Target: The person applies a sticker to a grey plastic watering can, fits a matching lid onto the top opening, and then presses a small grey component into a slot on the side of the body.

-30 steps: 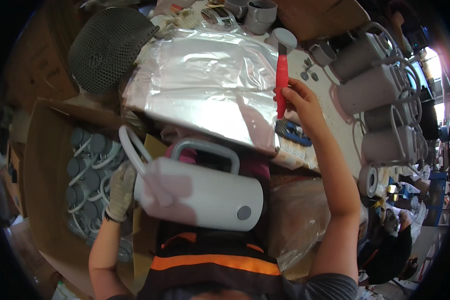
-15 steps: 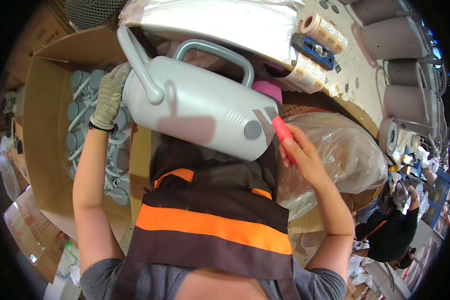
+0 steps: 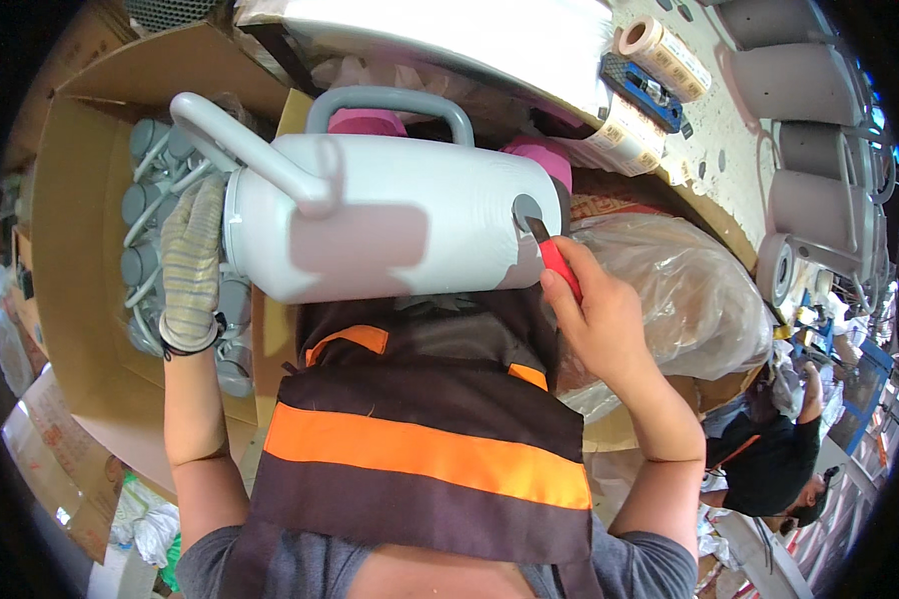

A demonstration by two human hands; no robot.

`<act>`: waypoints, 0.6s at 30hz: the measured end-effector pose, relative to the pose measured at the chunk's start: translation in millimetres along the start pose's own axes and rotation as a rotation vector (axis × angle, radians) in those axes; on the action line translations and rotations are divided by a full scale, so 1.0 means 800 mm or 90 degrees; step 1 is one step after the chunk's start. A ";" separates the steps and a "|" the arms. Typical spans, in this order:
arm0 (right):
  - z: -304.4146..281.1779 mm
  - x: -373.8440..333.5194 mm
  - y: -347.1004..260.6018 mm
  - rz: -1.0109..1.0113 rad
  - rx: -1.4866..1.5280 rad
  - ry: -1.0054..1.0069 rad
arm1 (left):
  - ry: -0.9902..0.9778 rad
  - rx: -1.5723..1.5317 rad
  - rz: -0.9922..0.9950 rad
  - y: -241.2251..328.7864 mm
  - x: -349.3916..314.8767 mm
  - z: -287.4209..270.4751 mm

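Note:
A large light grey jug (image 3: 370, 215) lies on its side across my lap, with a loop handle on top and a curved handle at its left end. My left hand (image 3: 192, 250), in a striped knit glove, holds the jug's left end, its fingers partly hidden by the curved handle. My bare right hand (image 3: 604, 319) is closed around a red-handled knife (image 3: 557, 268). The knife's dark blade meets a round dark grey spot (image 3: 525, 210) near the jug's right end. Whether the blade presses on it I cannot tell.
On my left an open cardboard box (image 3: 80, 299) holds several grey caps with pale handles. A clear plastic bag (image 3: 669, 290) lies at right. Label rolls (image 3: 659, 50) and a blue tool (image 3: 649, 90) sit on the bench beyond. More jugs (image 3: 789, 70) stand far right, where another person (image 3: 769, 459) works.
The jug has turned nearly level, its left end lower, and its round spot has rolled upward. My left hand has come down and left with it. The knife tip has moved onto the spot.

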State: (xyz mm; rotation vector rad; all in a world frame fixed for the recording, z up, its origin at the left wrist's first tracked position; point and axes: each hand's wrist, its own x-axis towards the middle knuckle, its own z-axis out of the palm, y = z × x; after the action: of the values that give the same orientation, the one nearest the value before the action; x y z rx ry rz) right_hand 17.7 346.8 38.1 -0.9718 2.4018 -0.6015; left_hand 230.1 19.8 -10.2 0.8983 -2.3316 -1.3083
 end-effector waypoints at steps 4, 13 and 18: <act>0.003 0.005 -0.005 -0.041 -0.087 0.024 | -0.010 0.319 0.193 -0.006 -0.009 -0.014; -0.012 0.077 0.033 -0.028 0.057 0.149 | 0.091 -0.106 -0.153 0.027 0.011 -0.011; -0.030 0.220 0.037 -0.147 -0.183 0.314 | 0.093 -0.184 -0.181 0.035 0.018 0.001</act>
State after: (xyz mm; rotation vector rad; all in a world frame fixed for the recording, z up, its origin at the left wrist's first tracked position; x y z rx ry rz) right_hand -123.1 242.9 -5.7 -1.3667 2.8914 -0.6484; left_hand 208.7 21.9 12.9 1.2119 -1.8927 -1.5809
